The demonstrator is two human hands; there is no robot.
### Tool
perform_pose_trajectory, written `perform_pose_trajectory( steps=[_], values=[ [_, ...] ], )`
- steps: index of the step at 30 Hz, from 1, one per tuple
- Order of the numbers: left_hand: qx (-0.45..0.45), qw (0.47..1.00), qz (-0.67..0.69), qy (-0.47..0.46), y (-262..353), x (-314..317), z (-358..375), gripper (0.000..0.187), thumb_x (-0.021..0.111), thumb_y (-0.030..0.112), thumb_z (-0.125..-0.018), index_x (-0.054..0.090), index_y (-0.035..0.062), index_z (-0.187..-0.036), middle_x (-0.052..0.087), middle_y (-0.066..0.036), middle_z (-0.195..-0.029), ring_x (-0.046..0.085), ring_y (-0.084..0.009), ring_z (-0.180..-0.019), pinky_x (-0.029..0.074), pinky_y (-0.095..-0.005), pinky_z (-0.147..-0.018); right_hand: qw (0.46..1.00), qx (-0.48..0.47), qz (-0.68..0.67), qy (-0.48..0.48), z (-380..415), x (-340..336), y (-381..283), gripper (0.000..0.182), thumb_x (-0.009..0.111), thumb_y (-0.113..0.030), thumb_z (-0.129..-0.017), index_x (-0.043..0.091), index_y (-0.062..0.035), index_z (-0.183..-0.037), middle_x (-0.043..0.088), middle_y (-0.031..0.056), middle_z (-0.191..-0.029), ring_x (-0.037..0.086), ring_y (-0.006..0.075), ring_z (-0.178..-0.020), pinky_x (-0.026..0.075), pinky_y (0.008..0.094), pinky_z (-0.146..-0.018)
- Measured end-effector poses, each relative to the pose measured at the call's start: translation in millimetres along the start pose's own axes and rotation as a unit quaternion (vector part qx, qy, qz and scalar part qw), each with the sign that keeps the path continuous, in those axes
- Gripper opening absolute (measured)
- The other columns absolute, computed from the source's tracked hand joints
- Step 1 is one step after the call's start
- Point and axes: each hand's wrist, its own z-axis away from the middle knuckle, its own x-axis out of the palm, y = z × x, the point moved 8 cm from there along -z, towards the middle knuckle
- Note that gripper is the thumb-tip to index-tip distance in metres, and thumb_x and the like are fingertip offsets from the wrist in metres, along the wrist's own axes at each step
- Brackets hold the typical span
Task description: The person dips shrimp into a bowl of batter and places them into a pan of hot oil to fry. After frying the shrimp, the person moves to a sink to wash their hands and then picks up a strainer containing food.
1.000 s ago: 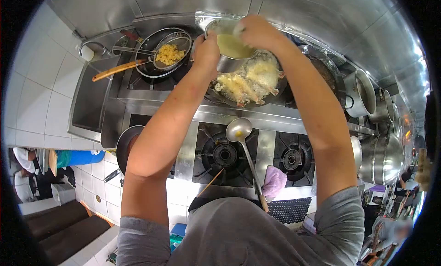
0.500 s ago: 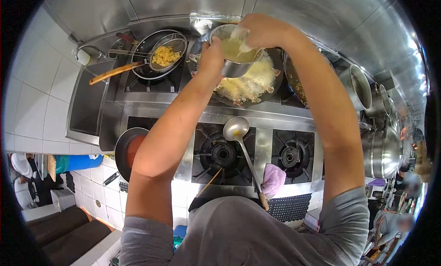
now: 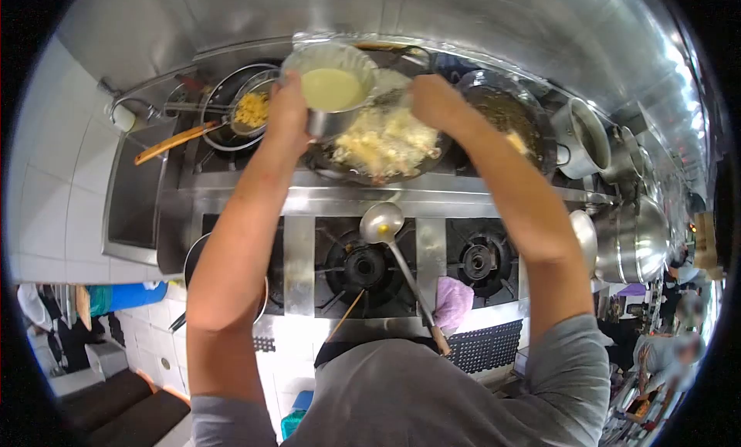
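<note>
My left hand (image 3: 289, 115) grips the near side of a metal pot (image 3: 332, 124) that holds pale yellow batter (image 3: 332, 89). The pot is held above the left part of a wok (image 3: 421, 171), tilted toward me. Pale, lumpy food (image 3: 386, 144) fries in bubbling oil in the wok. To the right of the pot, my right hand (image 3: 436, 101) is over the wok's far right part. Its fingers are smeared by motion, so whether they hold anything is hidden.
A strainer with yellow bits (image 3: 251, 109) rests on a pan at left. At right stand a second wok of oil (image 3: 502, 111) and tall pots (image 3: 580, 138). A ladle (image 3: 384, 225) and a purple cloth (image 3: 453, 302) lie on the front burners. A sink (image 3: 133, 192) is at far left.
My left hand has moved the pot left, showing more of the wok. My right hand has come out of the pot and is over the wok. The view has shifted slightly.
</note>
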Motion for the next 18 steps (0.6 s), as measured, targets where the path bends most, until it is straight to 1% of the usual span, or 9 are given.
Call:
perform_pose_trajectory(
  steps=[1,3,5,7,9,11,13,15,18],
  values=[
    [0.008,1.000,-0.007,-0.003,1.6,-1.2,-4.0,0.065,0.047,0.053,-0.113,0.031,0.0124,-0.161,0.057,-0.019,-0.148,0.067,-0.0345,-0.126,0.062,-0.0605,-0.090,1.000,0.021,-0.002,-0.023,-7.4,8.0,-0.8,0.018,0.064,-0.003,-0.086,0.078,0.0016,-0.097,0.076,0.0273,-0.106,0.075,0.0438,-0.102,0.060,0.0510,-0.091],
    [-0.030,0.994,-0.101,0.025,5.5,-12.1,-0.8,0.068,0.046,0.058,-0.112,0.031,0.0149,-0.162,0.057,-0.017,-0.151,0.067,-0.0335,-0.126,0.060,-0.0627,-0.090,0.999,0.013,0.005,-0.033,-9.9,4.4,-9.1,0.018,0.064,-0.003,-0.086,0.078,0.0017,-0.095,0.076,0.0276,-0.106,0.075,0.0441,-0.103,0.060,0.0512,-0.092],
    [-0.027,0.996,-0.083,0.008,10.9,-7.5,12.2,0.068,0.046,0.060,-0.111,0.033,0.0168,-0.161,0.057,-0.015,-0.151,0.068,-0.0330,-0.125,0.059,-0.0651,-0.090,0.999,-0.005,0.002,-0.044,0.1,3.6,-6.2,0.017,0.064,-0.004,-0.087,0.078,0.0017,-0.093,0.076,0.0279,-0.106,0.074,0.0443,-0.105,0.060,0.0515,-0.092],
    [-0.016,0.995,-0.081,0.061,22.2,-16.5,20.6,0.065,0.046,0.059,-0.111,0.036,0.0183,-0.160,0.059,-0.013,-0.149,0.068,-0.0330,-0.124,0.059,-0.0642,-0.089,0.999,-0.007,0.014,-0.047,0.1,8.6,-2.5,0.017,0.065,-0.005,-0.087,0.078,0.0028,-0.092,0.076,0.0278,-0.101,0.075,0.0447,-0.102,0.060,0.0520,-0.091],
    [-0.013,0.994,-0.086,0.068,17.6,-24.7,16.1,0.065,0.047,0.059,-0.110,0.038,0.0183,-0.160,0.059,-0.013,-0.148,0.069,-0.0330,-0.123,0.059,-0.0627,-0.088,0.999,-0.012,0.004,-0.035,-7.5,17.0,-6.0,0.017,0.065,-0.005,-0.086,0.078,0.0037,-0.092,0.076,0.0278,-0.099,0.075,0.0446,-0.101,0.060,0.0519,-0.091],
    [-0.017,0.999,-0.032,0.029,11.2,-14.1,12.6,0.073,0.051,0.066,-0.107,0.041,0.0185,-0.162,0.050,-0.012,-0.160,0.057,-0.0370,-0.137,0.048,-0.0694,-0.101,1.000,0.000,0.005,-0.023,-3.7,10.3,2.4,0.017,0.065,-0.005,-0.086,0.078,0.0046,-0.091,0.076,0.0277,-0.097,0.075,0.0446,-0.101,0.060,0.0518,-0.091],
    [-0.027,0.998,-0.039,0.029,3.2,-12.1,6.3,0.073,0.049,0.067,-0.107,0.042,0.0184,-0.161,0.050,-0.012,-0.161,0.056,-0.0373,-0.138,0.047,-0.0696,-0.101,1.000,0.008,-0.006,-0.012,-4.7,3.9,-3.9,0.023,0.065,-0.007,-0.085,0.080,-0.0006,-0.102,0.076,0.0260,-0.107,0.074,0.0428,-0.107,0.058,0.0491,-0.097],
    [-0.033,0.997,-0.051,0.047,-3.4,-23.2,1.8,0.072,0.048,0.067,-0.108,0.043,0.0184,-0.161,0.050,-0.012,-0.161,0.056,-0.0376,-0.138,0.047,-0.0698,-0.102,0.998,0.030,-0.001,-0.047,-4.6,-24.2,-20.1,0.023,0.066,-0.006,-0.083,0.080,-0.0006,-0.101,0.076,0.0253,-0.105,0.074,0.0427,-0.105,0.058,0.0482,-0.098],
    [-0.001,1.000,-0.025,-0.001,-10.7,-7.0,0.9,0.073,0.044,0.068,-0.109,0.045,0.0155,-0.159,0.054,-0.014,-0.157,0.060,-0.0381,-0.135,0.048,-0.0668,-0.104,0.998,-0.013,-0.029,0.058,-15.9,-66.2,-52.3,0.022,0.068,-0.007,-0.080,0.079,-0.0031,-0.098,0.077,0.0224,-0.100,0.075,0.0413,-0.097,0.059,0.0494,-0.091]
  ],
)
